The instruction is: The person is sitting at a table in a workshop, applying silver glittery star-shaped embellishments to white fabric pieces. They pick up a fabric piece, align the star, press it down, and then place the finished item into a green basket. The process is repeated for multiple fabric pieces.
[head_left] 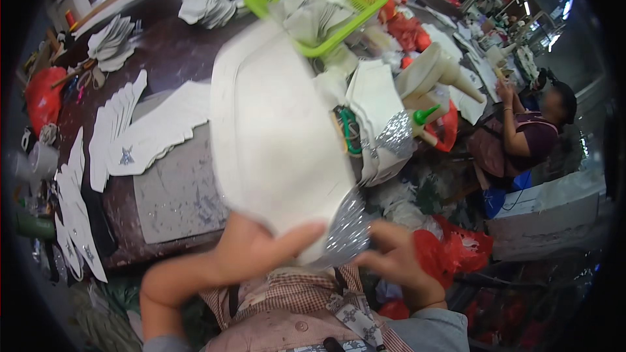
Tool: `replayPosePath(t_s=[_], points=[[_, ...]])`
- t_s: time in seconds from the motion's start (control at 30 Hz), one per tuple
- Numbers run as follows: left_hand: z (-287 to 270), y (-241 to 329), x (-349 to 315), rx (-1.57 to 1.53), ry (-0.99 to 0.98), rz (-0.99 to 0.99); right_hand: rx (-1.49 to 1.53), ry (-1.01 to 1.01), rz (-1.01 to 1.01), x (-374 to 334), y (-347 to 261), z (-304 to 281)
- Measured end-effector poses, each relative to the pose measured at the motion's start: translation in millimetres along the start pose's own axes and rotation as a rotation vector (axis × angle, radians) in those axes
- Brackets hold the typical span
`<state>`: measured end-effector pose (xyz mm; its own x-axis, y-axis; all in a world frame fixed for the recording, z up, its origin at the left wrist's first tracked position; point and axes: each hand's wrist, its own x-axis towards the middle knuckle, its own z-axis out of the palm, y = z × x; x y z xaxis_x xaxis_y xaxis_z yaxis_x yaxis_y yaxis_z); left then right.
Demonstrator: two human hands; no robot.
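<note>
With your left hand you are holding a large white flat piece with a silver glitter end, the thumb lying on top, the fingers hidden below. Your right hand is showing half-bent fingers at the silver end; because of blur, I cannot tell if it is gripping. The piece is hanging over the near edge of the dark brown worktop, partly covering a grey rectangular board. Beyond, a lime-green plastic basket is standing.

No lettering or number is legible; pale marks on the apron at the lower edge of the frame cannot be resolved.
</note>
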<state>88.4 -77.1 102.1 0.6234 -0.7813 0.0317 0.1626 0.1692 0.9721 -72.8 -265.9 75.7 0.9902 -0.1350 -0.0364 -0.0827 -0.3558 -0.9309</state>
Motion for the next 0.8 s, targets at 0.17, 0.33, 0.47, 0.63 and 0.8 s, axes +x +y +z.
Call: replayPosePath(t_s=[0.17, 0.33, 0.47, 0.63, 0.8], points=[[28, -13, 156, -0.408, -0.041, -0.31, 0.223, 0.579, 0.027, 47, -1, -67], [7, -74, 133, -0.08, 0.271, -0.017, -0.148, 0.889, 0.105, 56, 114, -87], [-31, -62, 74, 0.379, 0.378, 0.265, -0.345, 0.95, -0.176, 71, 118, -63], [-93, -72, 35, 0.772, 0.5, 0.332, -0.636, 1.289, -0.37, 77, 78, -33], [-110, -82, 39, 0.821, 0.564, 0.3, -0.701, 0.65, -0.47, 176, 33, -14]])
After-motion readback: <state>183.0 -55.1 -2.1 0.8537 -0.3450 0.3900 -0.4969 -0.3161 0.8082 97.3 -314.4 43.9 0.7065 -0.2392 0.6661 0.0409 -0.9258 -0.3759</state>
